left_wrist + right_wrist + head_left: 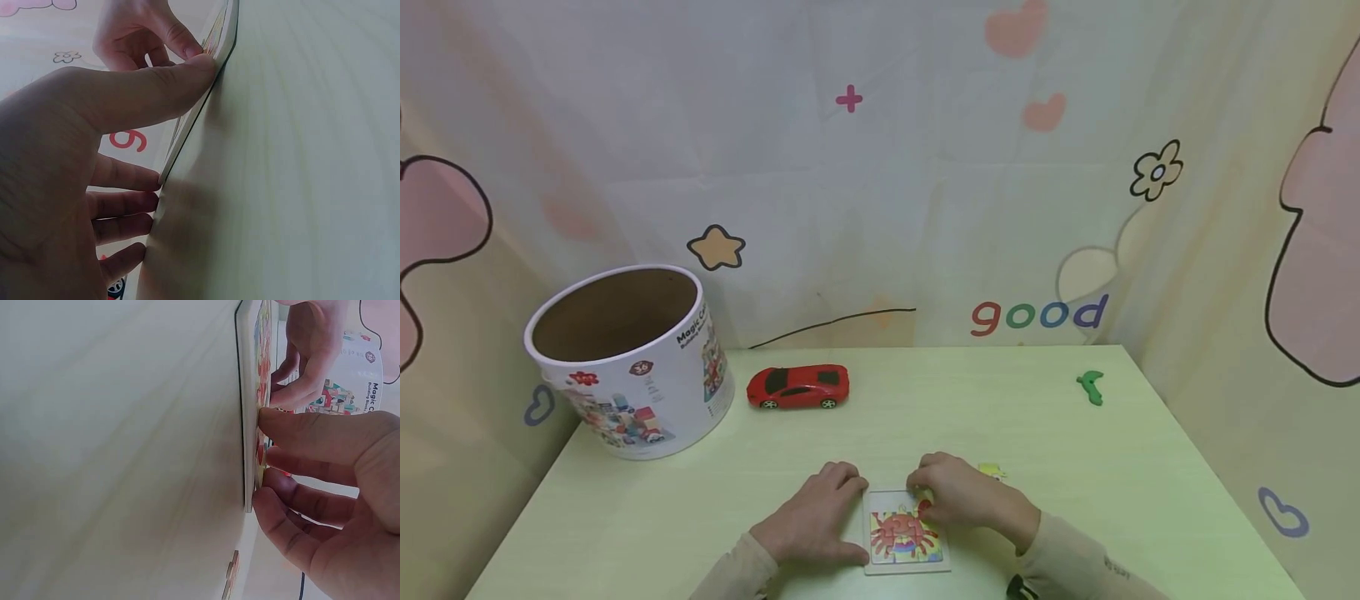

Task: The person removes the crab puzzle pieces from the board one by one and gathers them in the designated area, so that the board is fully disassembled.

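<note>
A flat puzzle board (906, 570) with a red crab picture (901, 533) lies near the table's front. My left hand (820, 517) rests against its left edge, the thumb at the lower corner and the fingers by the upper one. Those fingers look fairly straight in the left wrist view. At the board's upper right, my right hand (962, 492) pinches a red and yellow puzzle piece (261, 478) between thumb and fingertips, partly hidden by the hand. One loose yellow puzzle piece (991, 471) lies on the table just beyond the right wrist.
A red toy car (799, 387) stands farther back, left of centre. The large white bucket (647, 400) is at the back left. Toward the back right lies a small green curved toy (1091, 387). A printed curtain (880, 208) hangs behind the table (1150, 500).
</note>
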`<state>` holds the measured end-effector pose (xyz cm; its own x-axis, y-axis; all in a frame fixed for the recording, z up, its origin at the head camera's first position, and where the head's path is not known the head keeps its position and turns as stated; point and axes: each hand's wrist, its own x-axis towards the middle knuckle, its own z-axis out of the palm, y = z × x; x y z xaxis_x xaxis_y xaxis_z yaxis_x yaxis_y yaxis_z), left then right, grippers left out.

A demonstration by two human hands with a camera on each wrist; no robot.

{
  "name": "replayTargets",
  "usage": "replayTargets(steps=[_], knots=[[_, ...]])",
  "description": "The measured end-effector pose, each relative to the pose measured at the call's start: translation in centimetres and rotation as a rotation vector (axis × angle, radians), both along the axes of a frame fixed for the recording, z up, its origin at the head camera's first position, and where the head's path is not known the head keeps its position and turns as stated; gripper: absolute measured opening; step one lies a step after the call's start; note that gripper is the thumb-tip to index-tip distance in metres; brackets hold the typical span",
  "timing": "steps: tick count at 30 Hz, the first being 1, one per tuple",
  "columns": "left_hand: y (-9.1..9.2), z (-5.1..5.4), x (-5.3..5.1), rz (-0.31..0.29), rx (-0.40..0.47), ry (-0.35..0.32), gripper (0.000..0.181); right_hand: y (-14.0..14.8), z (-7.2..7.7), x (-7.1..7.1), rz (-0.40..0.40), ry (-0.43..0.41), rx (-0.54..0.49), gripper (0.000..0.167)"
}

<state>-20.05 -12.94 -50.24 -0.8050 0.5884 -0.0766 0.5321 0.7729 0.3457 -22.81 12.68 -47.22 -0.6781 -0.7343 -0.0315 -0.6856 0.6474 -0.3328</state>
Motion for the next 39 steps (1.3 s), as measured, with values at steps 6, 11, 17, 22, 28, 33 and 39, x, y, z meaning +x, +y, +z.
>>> replayTargets(steps=[6,11,17,22,28,33,39], knots=[[-0.10,0.15,-0.07,0.003,-0.004,0.003,0.089,0.00,-0.21,-0.21,-0.007,-0.002,0.001,0.027],[-0.13,0.24,-0.04,0.004,-0.001,0.010,0.089,-0.01,-0.24,-0.25,-0.032,-0.018,0.001,0.027],[-0.15,0.29,-0.03,0.002,-0.004,0.016,0.089,-0.06,-0.23,-0.27,-0.052,-0.033,0.005,0.028],[-0.14,0.24,-0.04,0.008,-0.009,0.003,0.090,-0.07,-0.19,-0.28,-0.057,-0.043,0.003,0.028],[-0.11,0.23,-0.04,0.007,-0.011,-0.001,0.090,-0.04,-0.08,-0.15,-0.060,-0.034,-0.014,0.027],[-0.12,0.16,-0.08,0.001,-0.015,0.000,0.090,-0.01,0.02,-0.10,-0.057,-0.025,-0.024,0.027],[-0.01,0.09,-0.03,0.004,-0.011,-0.004,0.090,0.07,0.29,-0.12,-0.042,-0.015,-0.024,0.026]])
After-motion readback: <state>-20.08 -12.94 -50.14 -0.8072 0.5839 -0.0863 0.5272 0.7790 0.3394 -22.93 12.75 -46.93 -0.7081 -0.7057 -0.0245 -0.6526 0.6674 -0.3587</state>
